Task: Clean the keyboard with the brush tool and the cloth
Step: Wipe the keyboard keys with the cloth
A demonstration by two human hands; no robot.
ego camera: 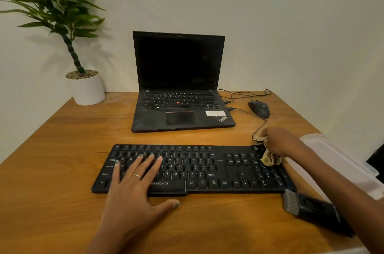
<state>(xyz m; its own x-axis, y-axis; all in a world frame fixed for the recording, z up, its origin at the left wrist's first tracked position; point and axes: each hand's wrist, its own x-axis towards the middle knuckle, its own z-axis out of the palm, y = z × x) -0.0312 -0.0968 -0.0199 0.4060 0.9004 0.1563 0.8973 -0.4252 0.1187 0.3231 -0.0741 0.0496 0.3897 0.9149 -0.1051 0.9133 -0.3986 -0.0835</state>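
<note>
Wiping step, I judge: right hand (279, 142) clutches crumpled yellowish cloth (270, 159) on flat black plastic keyboard (207, 167); flat-fingered left hand (133, 181) steadies it; next, sweep leftward.

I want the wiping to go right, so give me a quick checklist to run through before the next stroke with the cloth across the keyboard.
1. Cloth in grip: ok. The right hand holds the yellowish cloth bunched.
2. Cloth on the keys: ok. It rests on the keyboard at its right end, by the number pad.
3. Keyboard steadied: ok. The left hand lies flat, fingers spread, on the left keys.
4. Path leftward: not ok. That left hand covers the left keys.
5. Brush tool out of the way: ok. It lies on the table off the keyboard's near right corner.
6. Dirt left on the keys: cannot tell.
</note>
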